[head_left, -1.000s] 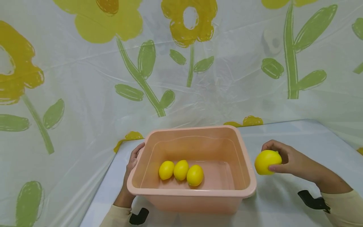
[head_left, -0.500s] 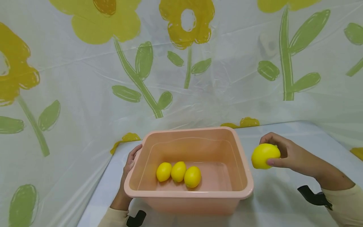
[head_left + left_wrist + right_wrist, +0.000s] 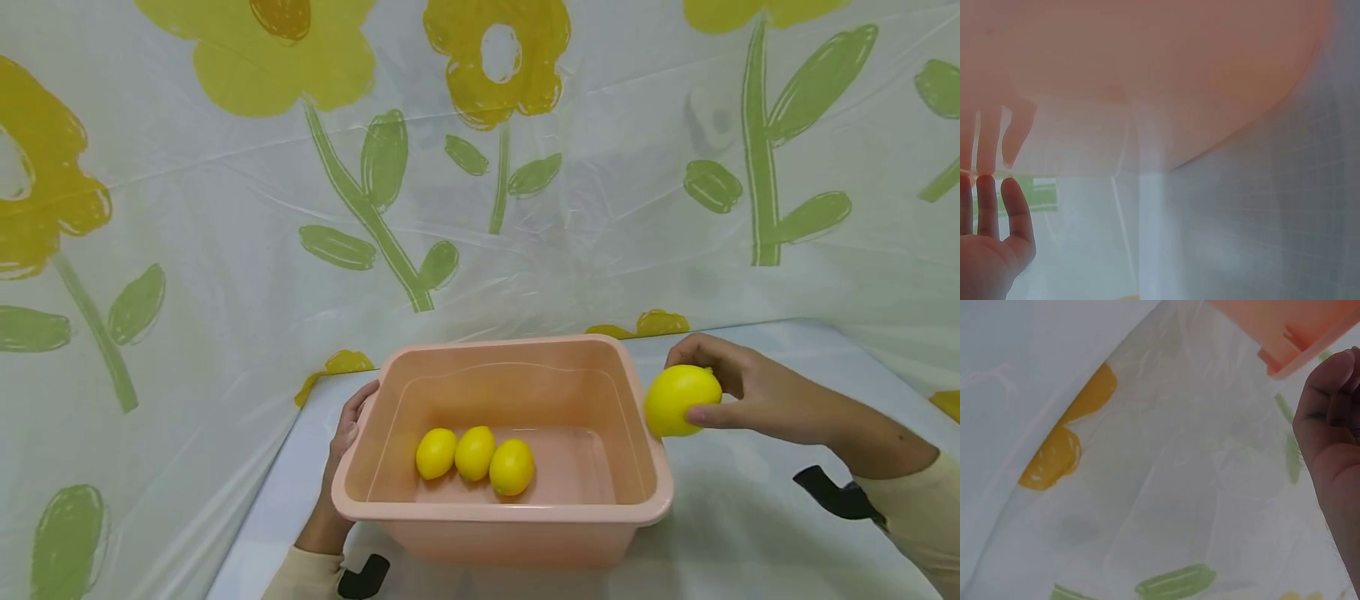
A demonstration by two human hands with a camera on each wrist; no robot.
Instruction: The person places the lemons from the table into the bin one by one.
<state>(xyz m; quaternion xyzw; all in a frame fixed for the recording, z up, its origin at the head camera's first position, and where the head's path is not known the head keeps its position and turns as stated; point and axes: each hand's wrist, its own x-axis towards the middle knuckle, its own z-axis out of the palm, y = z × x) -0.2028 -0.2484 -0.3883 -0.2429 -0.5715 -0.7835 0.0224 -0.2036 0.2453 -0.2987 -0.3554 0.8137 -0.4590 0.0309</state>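
- We rested our left hand (image 3: 347,433), fingers straight, against the left wall of the rigid peach plastic tub (image 3: 645,467).
- Three small yellow lemons (image 3: 475,452) lay inside.
- Our right hand (image 3: 738,387) pinched a fourth smooth yellow lemon (image 3: 678,398) at the tub's right rim; we judged it light and firm, best held around its middle.

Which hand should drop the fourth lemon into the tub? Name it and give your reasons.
The right hand. It already holds the lemon in its grip beside the tub's right rim, so probably only a short move is left. The left hand rests against the tub's left side, seemingly steadying it.
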